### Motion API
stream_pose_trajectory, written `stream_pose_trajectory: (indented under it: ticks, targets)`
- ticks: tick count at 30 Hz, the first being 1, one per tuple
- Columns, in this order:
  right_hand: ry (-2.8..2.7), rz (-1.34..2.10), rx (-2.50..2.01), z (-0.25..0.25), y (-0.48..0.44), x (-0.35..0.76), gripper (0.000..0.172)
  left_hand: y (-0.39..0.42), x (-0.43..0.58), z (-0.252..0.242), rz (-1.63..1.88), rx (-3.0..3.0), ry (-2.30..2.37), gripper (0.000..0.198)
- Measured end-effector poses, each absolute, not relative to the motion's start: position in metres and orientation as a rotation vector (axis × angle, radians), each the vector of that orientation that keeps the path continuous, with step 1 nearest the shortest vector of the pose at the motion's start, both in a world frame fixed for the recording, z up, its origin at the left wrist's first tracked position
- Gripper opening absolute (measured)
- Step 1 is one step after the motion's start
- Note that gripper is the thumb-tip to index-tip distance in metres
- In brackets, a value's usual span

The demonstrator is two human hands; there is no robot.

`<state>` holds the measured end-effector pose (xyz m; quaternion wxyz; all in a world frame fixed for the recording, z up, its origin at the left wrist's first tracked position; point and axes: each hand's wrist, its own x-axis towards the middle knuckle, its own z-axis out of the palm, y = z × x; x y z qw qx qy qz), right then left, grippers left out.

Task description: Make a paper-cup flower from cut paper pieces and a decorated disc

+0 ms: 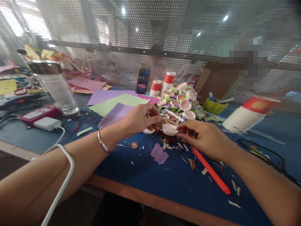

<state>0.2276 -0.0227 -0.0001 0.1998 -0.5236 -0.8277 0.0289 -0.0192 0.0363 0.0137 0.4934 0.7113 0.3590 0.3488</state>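
Observation:
My left hand (141, 118) is curled closed over the blue table, thumb and fingers pinched on something small and red that I cannot make out. A silver bangle (103, 142) circles that wrist. My right hand (202, 136) pinches the edge of a small white paper disc (169, 129) held between the two hands. Just behind them lies a heap of cut round cup bottoms (185, 105) mixed with coloured paper scraps.
A red stick (210, 171) lies under my right hand. Purple paper pieces (159, 153), coloured sheets (117, 105), a glass tumbler (58, 89), a white charger (47, 123), stacked paper cups (168, 82), a tipped cup stack (249, 114) and a cardboard box (211, 83) surround them. Perforated metal mesh (150, 37) stands behind.

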Motion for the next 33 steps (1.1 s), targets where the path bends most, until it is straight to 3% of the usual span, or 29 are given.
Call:
stream_pose_trajectory:
  ticks: [14,21,28,33]
  targets:
    - [-2.291,-0.335,-1.064,0.005,-0.036,0.207,0.011,0.017,-0.012,0.014,0.785,1.236,0.552,0.015]
    - [-2.235,-0.317,-0.983,0.002,-0.04,0.2,0.005,0.012,-0.001,0.007,0.884,1.198,0.574,0.017]
    - [-2.055,-0.458,-1.116,-0.003,-0.04,0.192,0.034,0.008,0.008,-0.003,0.993,1.177,0.597,0.016]
    - [-2.062,-0.48,-1.169,-0.004,-0.04,0.189,0.023,0.003,0.014,-0.006,0.977,1.212,0.58,0.015]
